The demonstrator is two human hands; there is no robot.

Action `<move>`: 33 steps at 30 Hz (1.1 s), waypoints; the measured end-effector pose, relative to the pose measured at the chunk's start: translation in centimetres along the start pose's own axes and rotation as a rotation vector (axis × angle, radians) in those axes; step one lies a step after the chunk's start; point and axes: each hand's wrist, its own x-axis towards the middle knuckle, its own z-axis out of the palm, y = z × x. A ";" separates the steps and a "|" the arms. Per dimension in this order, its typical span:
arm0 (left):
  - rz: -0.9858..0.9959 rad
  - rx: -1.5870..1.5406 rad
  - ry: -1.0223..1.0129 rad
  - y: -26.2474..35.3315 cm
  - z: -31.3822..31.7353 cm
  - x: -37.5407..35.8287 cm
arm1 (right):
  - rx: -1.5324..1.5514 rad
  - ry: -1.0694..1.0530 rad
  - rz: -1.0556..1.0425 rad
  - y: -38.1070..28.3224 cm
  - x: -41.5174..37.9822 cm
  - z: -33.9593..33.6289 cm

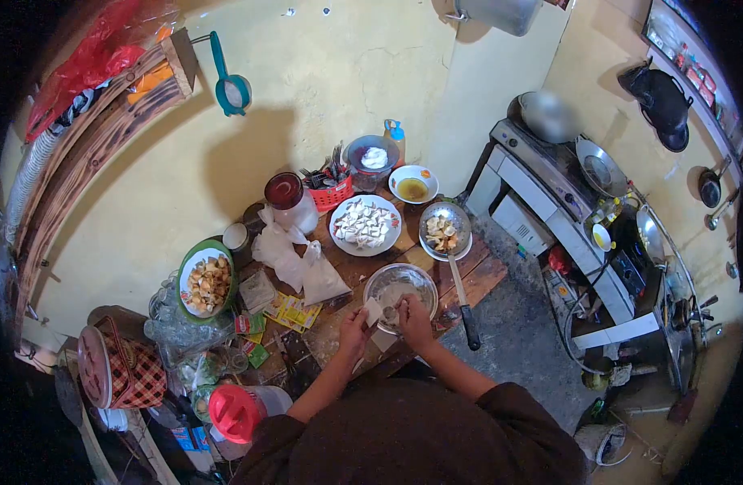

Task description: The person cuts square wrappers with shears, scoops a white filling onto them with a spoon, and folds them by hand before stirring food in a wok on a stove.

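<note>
Low over the near rim of a clear bowl [430,283], my left hand [354,333] pinches a small white flat piece, which looks like a dough wrapper [374,312]. My right hand [415,320] is closed at the bowl's right side, fingers pressed together. A small roundish end like a spoon's shows beside them, but I cannot make out what they hold. Pale greyish mix [397,293] lies in the bowl. Behind it stands a white plate [337,244] heaped with small white folded dumplings [365,224].
A long-handled strainer [458,279] with fried pieces rests over a plate on the right. Left are plastic bags [323,275], yellow packets [293,312], and a plate of browned pieces [208,284] in a green basin. A bowl of yellow liquid [412,190] stands behind; a stove [541,166] is right.
</note>
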 end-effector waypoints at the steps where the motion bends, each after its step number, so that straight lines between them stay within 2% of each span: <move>1: -0.002 0.003 0.000 -0.1 -0.1 0.1 | 0.029 0.018 0.009 -0.3 -0.1 -0.2; 5: 0.020 0.006 -0.003 0.0 0.3 -0.2 | 0.086 0.085 0.020 -0.3 0.2 -0.8; 7: 0.025 0.011 0.003 0.1 0.2 0.0 | 0.043 0.087 0.146 0.7 0.2 -0.8; 8: -0.002 -0.011 -0.023 -0.3 -0.7 0.6 | 0.047 0.088 0.141 1.6 0.2 -0.6; 10: -0.018 -0.033 -0.052 -0.1 -1.5 0.8 | 0.670 0.181 0.451 2.5 0.6 -0.8; 11: 0.032 -0.066 -0.043 0.3 -1.3 0.5 | 0.672 0.180 0.442 2.7 0.9 -1.4; 13: 0.089 -0.104 -0.036 1.4 -0.7 -0.3 | 0.949 0.262 0.616 2.4 1.5 -3.2; 15: 0.085 -0.074 0.091 3.0 0.1 -1.3 | 1.019 0.279 0.636 1.3 2.2 -4.9; 19: 0.063 0.057 0.063 4.5 1.2 -2.2 | 1.190 0.240 0.647 0.2 3.3 -7.1; 21: 0.025 0.045 -0.078 4.9 2.1 -2.5 | 1.284 0.221 0.647 -1.3 3.6 -8.1; 24: -0.021 0.169 -0.146 5.7 3.8 -3.8 | 1.364 0.149 0.637 -2.9 3.3 -8.7; 28: -0.027 0.154 -0.161 7.0 6.3 -6.1 | 1.432 0.104 0.675 -3.6 2.8 -8.9; 31: -0.093 0.165 -0.226 8.2 7.1 -7.5 | 1.500 0.025 0.653 -3.8 2.7 -9.1; 33: -0.127 0.061 -0.314 8.8 7.6 -8.3 | 1.534 -0.016 0.652 -3.8 2.7 -9.1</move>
